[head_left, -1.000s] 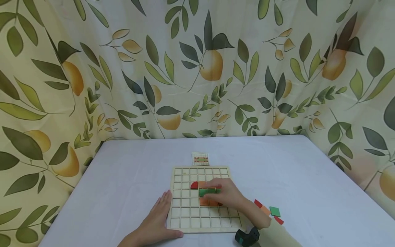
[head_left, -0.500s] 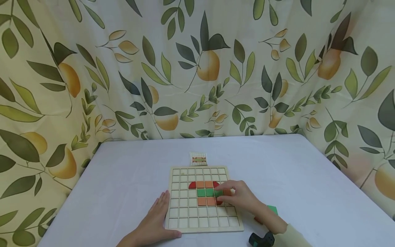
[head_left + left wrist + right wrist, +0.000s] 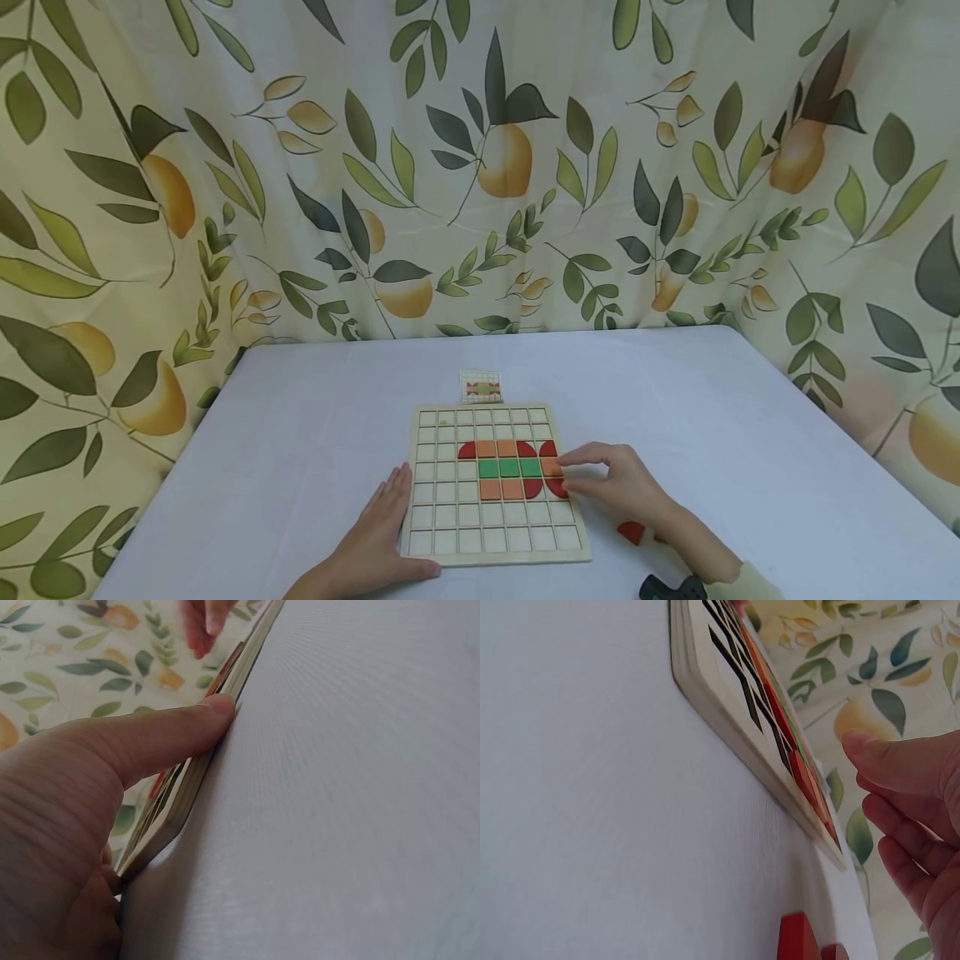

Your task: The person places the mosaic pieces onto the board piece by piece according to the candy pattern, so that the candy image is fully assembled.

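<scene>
A square wooden grid board [image 3: 450, 540] lies on the table with coloured tiles in its middle cells. Orange tiles [image 3: 497, 448] and a row of green tiles [image 3: 508, 468] sit among rounded red tiles [image 3: 557, 488]. My left hand [image 3: 367, 525] rests against the board's near-left corner, fingers straight along the left side and thumb on the front edge. By the board's right edge is my right hand [image 3: 626, 483], its thumb and fingers parted beside the rightmost red and orange tiles. In the right wrist view nothing shows between these fingers.
A small pattern card [image 3: 481, 387] lies behind the board. Loose red tiles [image 3: 632, 532] are on the white tablecloth [image 3: 315, 400] near my right forearm, which partly covers them. A leaf-and-fruit curtain [image 3: 480, 167] hangs behind the table.
My right hand has moved right across the board, from the middle tiles to the right edge, uncovering the green row and the red and orange tiles in the rightmost column. My left hand stays put.
</scene>
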A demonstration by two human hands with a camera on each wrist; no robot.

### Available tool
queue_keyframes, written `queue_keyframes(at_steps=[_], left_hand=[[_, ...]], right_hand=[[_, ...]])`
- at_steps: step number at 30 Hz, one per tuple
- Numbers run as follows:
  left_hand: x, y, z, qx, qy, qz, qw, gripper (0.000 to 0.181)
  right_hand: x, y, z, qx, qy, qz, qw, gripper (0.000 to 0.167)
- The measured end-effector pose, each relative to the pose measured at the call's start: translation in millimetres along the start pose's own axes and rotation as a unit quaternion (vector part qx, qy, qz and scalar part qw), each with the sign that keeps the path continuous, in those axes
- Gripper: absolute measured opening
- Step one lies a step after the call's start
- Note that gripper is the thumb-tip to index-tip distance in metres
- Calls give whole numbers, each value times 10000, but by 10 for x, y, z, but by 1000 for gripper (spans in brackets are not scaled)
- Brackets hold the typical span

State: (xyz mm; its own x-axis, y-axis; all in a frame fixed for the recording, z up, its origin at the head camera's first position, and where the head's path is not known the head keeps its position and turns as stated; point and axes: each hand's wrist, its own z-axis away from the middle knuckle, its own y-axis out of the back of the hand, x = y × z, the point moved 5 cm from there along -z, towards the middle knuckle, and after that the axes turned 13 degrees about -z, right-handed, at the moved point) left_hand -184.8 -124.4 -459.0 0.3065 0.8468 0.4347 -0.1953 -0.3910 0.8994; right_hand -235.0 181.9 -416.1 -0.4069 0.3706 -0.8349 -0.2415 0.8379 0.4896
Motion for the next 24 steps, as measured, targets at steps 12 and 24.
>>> queue_keyframes(at_steps=[12, 24], left_hand=[[8, -10, -11, 0, -41, -2, 10000, 129], [11, 14, 13, 20, -56, -3, 10000, 128]], right_hand=[[73, 267, 221, 469, -505, -14, 9976, 26], [175, 461, 414, 736, -558, 475, 9946, 27]])
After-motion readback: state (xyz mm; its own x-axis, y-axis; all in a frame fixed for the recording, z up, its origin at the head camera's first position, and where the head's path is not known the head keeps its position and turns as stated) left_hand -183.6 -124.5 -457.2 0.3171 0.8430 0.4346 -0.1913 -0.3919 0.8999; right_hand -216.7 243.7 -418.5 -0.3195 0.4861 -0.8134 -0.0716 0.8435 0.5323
